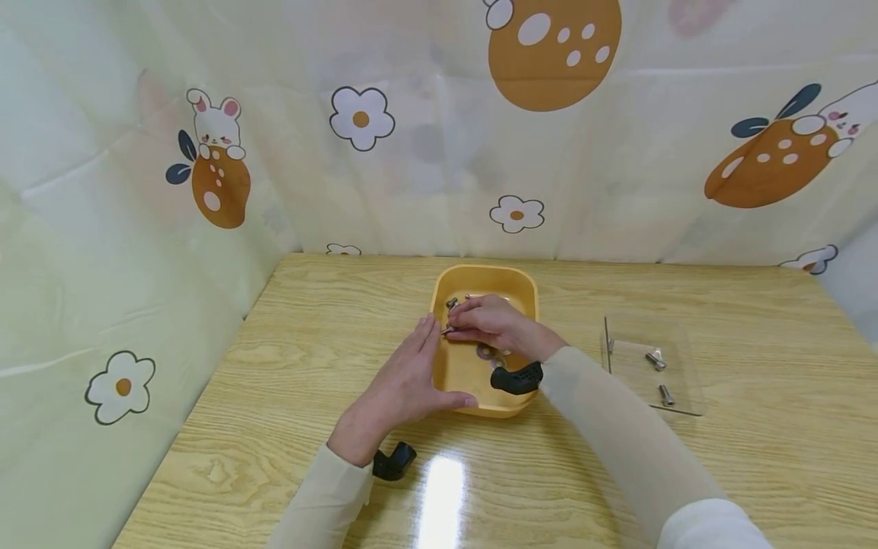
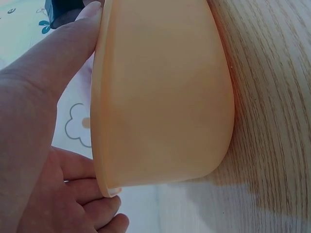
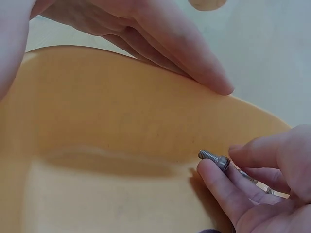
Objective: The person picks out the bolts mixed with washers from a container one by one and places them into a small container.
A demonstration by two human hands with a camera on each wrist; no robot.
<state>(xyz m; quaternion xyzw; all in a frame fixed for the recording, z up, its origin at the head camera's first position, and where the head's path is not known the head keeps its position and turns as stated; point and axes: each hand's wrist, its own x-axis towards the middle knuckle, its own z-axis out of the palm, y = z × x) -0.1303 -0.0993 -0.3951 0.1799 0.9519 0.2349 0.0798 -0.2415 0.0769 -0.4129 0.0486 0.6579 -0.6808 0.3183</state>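
An orange plastic bin (image 1: 466, 385) stands on the table. My left hand (image 1: 405, 377) rests on its left side, fingers straight along the rim and thumb stretched over the near rim. Inside the bin, my right hand (image 1: 497, 320) pinches a metal bolt (image 3: 214, 160) between thumb and fingertips; its threaded end sticks out. More bolts (image 1: 451, 303) lie by the bin's far left wall, partly hidden by the right hand. Below that hand are some flat washers (image 1: 485, 351) on the bin floor. The left wrist view shows only the bin's outer wall (image 2: 160, 97) and the left hand.
To the right, a clear plastic tray (image 1: 689, 366) holds several bolts (image 1: 666, 395). A patterned curtain (image 1: 439, 168) hangs behind the wooden table (image 1: 329, 328) and along its left side. Black wrist devices (image 1: 394, 461) are worn on both wrists.
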